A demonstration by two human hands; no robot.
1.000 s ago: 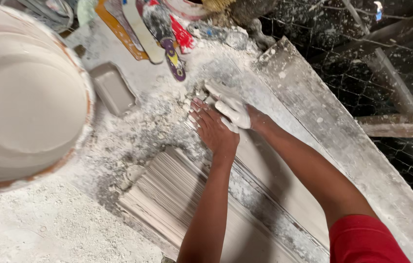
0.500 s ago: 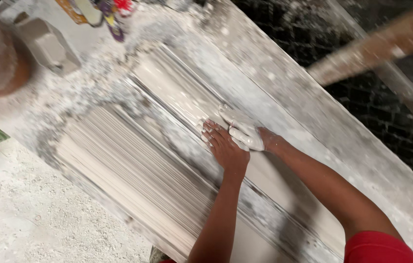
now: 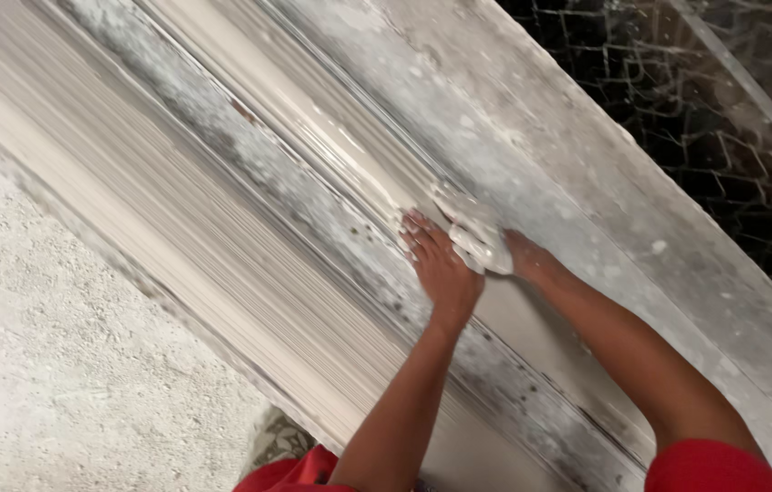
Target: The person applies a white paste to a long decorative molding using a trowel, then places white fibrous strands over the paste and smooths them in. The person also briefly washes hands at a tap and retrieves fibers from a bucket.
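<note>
Head view: both hands (image 3: 459, 260) press white wad (image 3: 482, 241) onto plaster moulding (image 3: 222, 228).

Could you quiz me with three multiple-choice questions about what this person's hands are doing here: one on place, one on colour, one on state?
1. Where are both hands?
A. on the long grooved plaster moulding
B. on the wire mesh
C. on the floor

2. What colour are the sleeves?
A. blue
B. red
C. green

3. What does the right hand hold?
A. nothing
B. a hammer
C. a wad of white wet plaster

Answers:
1 A: the left hand lies flat on the moulding, the right beside it.
2 B: red sleeves show at the bottom edge.
3 C: its fingers wrap the white lump.
</note>
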